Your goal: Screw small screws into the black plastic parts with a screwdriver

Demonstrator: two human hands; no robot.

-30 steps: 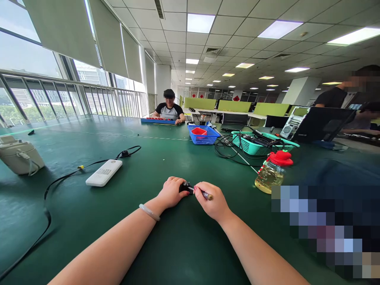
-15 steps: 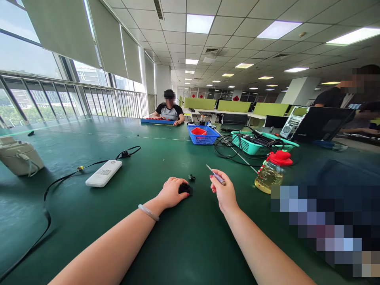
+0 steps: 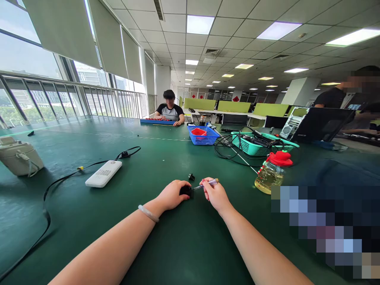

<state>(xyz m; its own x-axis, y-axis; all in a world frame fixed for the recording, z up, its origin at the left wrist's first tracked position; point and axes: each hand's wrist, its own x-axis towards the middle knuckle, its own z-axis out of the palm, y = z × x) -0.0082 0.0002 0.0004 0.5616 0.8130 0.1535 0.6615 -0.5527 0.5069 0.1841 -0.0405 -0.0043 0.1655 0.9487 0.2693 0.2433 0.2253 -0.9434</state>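
My left hand (image 3: 172,194) is closed around a small black part (image 3: 185,191) on the green tabletop, its fingers hiding much of it; I cannot make out its kind. Pinched in my right hand (image 3: 216,194) is a screwdriver (image 3: 211,183) with a clear purplish handle and a thin metal shaft. The shaft points left, and its tip is at the right side of the black part; whether it touches cannot be told. Just beyond both hands lies another small black piece (image 3: 191,177), apart from them.
A jar with a red lid (image 3: 269,178) stands right of my right hand. Behind are a blue basket (image 3: 204,139) and a green basket (image 3: 255,149) with tangled cables. To the left lie a white power bank (image 3: 103,174) and a black cable (image 3: 47,194). A person (image 3: 170,111) sits across the table.
My right hand has moved left and down, and the screwdriver has swung from pointing up-left to lying nearly level, its tip now at the black part. My left hand has barely shifted.
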